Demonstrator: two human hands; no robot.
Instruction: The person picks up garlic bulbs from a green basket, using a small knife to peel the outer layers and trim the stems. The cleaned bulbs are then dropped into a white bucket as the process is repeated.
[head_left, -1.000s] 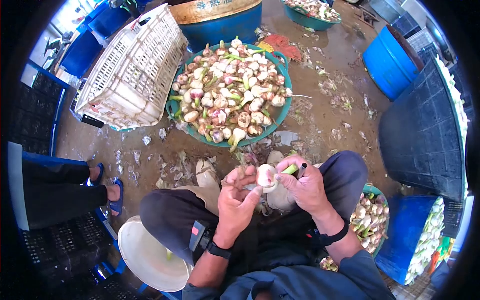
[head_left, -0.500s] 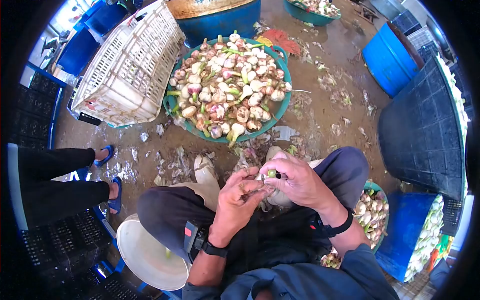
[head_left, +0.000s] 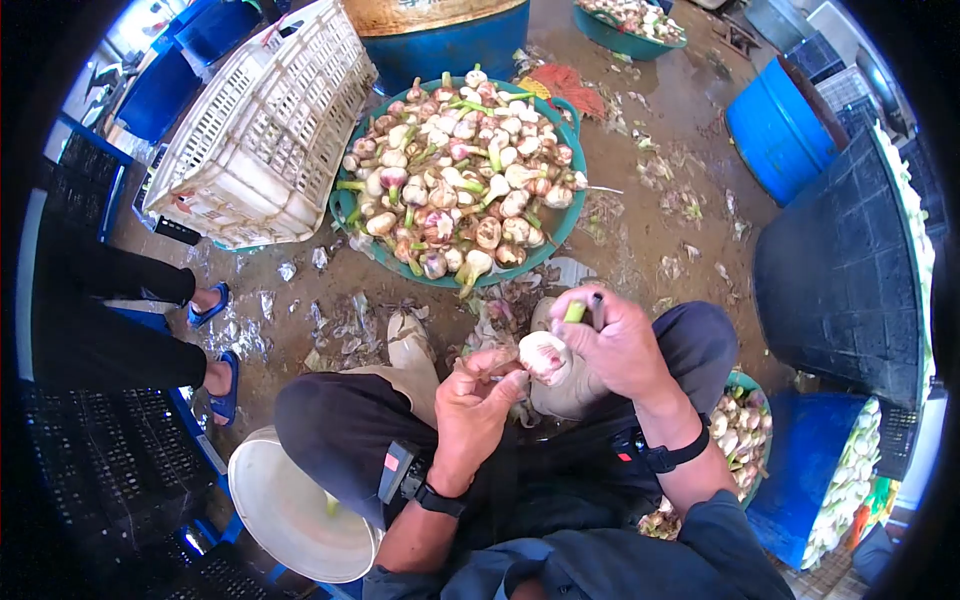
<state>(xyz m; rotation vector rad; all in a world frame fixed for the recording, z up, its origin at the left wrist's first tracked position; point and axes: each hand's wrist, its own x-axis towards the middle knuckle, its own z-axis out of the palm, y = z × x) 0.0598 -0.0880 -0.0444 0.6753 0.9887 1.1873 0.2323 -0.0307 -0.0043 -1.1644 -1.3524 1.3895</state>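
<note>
My right hand is closed on a garlic bulb. The bulb is white with purplish streaks, and its cut green stem shows above my thumb. A short dark rod-like end also sticks up from that hand; the rest of it is hidden in the grip. Just left of the bulb, my left hand has thumb and fingers drawn together, and what they may pinch is too small to make out. Ahead of my feet stands a wide green tub heaped with garlic bulbs.
A white plastic crate leans left of the tub. At my left knee sits a white bucket; by my right leg, another garlic basket. Blue drums and a dark bin stand right. Another person's sandalled feet are at left.
My hands have moved apart. My right hand has turned and lifted slightly to the right, bringing the garlic bulb into view, while my left hand has stayed low.
</note>
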